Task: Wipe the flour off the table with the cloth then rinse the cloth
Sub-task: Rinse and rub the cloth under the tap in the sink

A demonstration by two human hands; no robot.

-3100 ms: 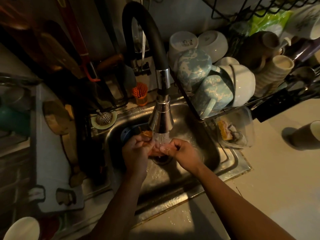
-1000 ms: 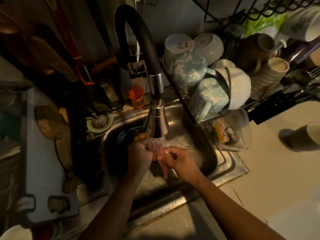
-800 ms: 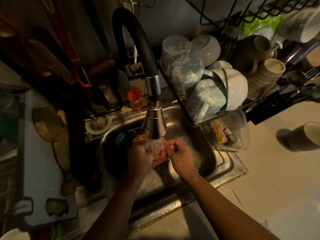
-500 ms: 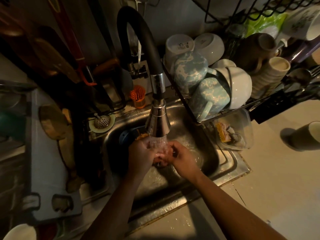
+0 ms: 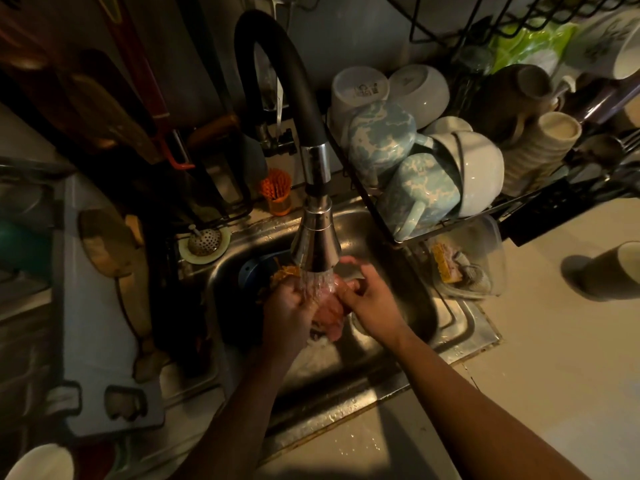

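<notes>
Both hands are over the steel sink (image 5: 446, 317), under the black tap's chrome spray head (image 5: 316, 247), and water is running. My left hand (image 5: 289, 310) and my right hand (image 5: 370, 299) hold a wet pinkish cloth (image 5: 329, 315) bunched between them in the stream. An orange fringe of the cloth (image 5: 282, 271) sticks out above the left hand. Most of the cloth is hidden by my fingers and the water.
A dish rack with blue mugs (image 5: 412, 181) and white bowls overhangs the sink's right side. A clear tub with a sponge (image 5: 464, 268) sits beside the basin. A cup (image 5: 609, 271) stands on the pale counter at right. A strainer (image 5: 204, 239) and cutting board (image 5: 100, 337) lie left.
The hands keep rubbing the cloth under the running water. The right hand has shifted slightly right and its fingers have spread a little over the cloth.
</notes>
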